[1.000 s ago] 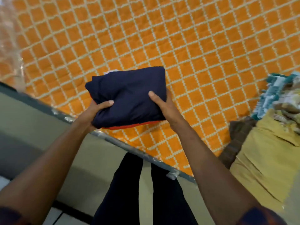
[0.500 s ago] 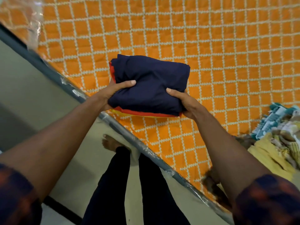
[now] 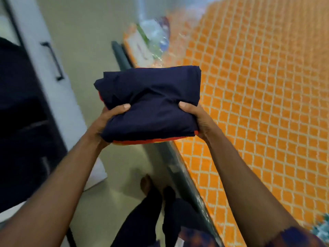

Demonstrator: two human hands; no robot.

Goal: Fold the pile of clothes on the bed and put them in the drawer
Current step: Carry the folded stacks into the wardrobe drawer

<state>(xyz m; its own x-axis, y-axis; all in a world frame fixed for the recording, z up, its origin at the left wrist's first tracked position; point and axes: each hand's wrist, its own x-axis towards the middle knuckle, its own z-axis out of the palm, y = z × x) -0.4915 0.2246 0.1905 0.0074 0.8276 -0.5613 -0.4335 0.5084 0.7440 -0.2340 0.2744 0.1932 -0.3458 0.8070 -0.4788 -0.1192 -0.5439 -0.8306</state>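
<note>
Left hand (image 3: 110,118): grips the near left corner of the folded stack. The thumb lies on top and the fingers curl underneath, hidden.
Right hand (image 3: 195,118): grips the near right corner in the same way, with the thumb on top and the fingers out of sight below.
Folded stack (image 3: 149,102): held in the air between both hands. A navy garment forms the top; a red-orange layer (image 3: 142,142) shows beneath it along the near edge and at the left side.
Position of stack: above the grey bed rail (image 3: 179,168), partly over the bed and partly over the floor.
Bed (image 3: 263,104): to the right, covered in orange fabric with a pale lattice pattern.
Plastic-wrapped items (image 3: 154,40): at the far corner of the bed, too blurred to identify.
Floor (image 3: 92,36): pale strip between bed and cabinet.
White cabinet front (image 3: 44,68): at the left, fitted with a black handle (image 3: 53,61). A dark opening (image 3: 19,125) lies beside it; its contents cannot be told.
Legs (image 3: 142,221): in dark trousers, below the stack, with a bare foot (image 3: 146,184) on the floor.
Teal fabric (image 3: 322,227): at the lower right corner, on the bed, blurred.
</note>
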